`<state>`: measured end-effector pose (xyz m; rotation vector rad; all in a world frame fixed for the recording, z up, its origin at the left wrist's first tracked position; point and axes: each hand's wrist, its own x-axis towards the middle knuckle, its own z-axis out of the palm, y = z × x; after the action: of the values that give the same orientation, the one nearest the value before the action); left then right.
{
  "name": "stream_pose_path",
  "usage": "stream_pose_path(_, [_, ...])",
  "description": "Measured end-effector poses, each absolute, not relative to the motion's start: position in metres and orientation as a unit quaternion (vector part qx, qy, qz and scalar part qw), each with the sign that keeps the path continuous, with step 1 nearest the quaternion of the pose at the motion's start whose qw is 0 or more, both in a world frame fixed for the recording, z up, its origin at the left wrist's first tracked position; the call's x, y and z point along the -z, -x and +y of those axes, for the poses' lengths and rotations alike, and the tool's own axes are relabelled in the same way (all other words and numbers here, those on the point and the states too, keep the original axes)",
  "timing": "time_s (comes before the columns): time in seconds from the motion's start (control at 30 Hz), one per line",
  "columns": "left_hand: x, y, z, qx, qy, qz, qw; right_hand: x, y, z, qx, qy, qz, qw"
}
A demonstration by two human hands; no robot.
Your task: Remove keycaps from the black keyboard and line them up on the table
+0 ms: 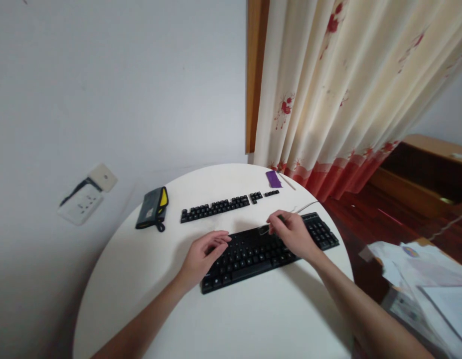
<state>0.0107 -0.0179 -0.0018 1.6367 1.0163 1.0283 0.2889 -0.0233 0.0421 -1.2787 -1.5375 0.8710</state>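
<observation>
Head view shows a round white tabletop (216, 324) by a flowery curtain (324, 109), the black keyboard (264, 257) on it partly hidden by the left hand (206, 251), fingers loose, and right hand (290, 232), fingers pinching a hard-to-see wire tool (281, 218).

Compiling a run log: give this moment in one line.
left hand: at keyboard, left side | right hand: holding wire tool above keyboard | keycaps: lined up beyond keyboard

Room, apparently in home. Flower-patterned curtain (343, 85) hangs at two o'clock; household wall socket (83, 203) at nine; reddish wood floor (360, 219) at three; loose papers (428, 269) at four; round white table (231, 324) at six.
</observation>
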Motion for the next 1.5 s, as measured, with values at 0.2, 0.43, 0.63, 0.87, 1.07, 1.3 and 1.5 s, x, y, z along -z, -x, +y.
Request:
stream_pose_path(0.2, [-0.001, -0.009, -0.018, -0.412, -0.621, 0.368, 0.557, -0.049, -0.211, -0.033, -0.401, 0.391, -0.691, 0.456])
stream_pose_path(0.43, [-0.001, -0.006, -0.014, -0.383, -0.623, 0.385, 0.564, -0.025, -0.204, -0.043, -0.397, 0.389, -0.655, 0.512])
stream_pose_path(0.63, [0.002, -0.008, -0.012, -0.367, -0.616, 0.397, 0.573, -0.02, -0.206, -0.046, -0.387, 0.388, -0.649, 0.528])
stream_pose_path(0.87, [0.001, -0.009, -0.014, -0.359, -0.61, 0.411, 0.575, -0.012, -0.207, -0.048, -0.338, 0.383, -0.693, 0.509])
stream_pose_path(1.07, [0.0, -0.011, -0.014, -0.356, -0.612, 0.387, 0.591, -0.013, -0.207, -0.049, -0.323, 0.383, -0.718, 0.483])
stream_pose_path(1.3, [-0.003, -0.015, -0.019, -0.382, -0.581, 0.353, 0.626, -0.011, -0.207, -0.049, -0.353, 0.427, -0.659, 0.508])
stream_pose_path(1.5, [0.001, -0.017, -0.021, -0.432, -0.65, 0.341, 0.523, -0.005, -0.206, -0.049, -0.369, 0.449, -0.64, 0.503])
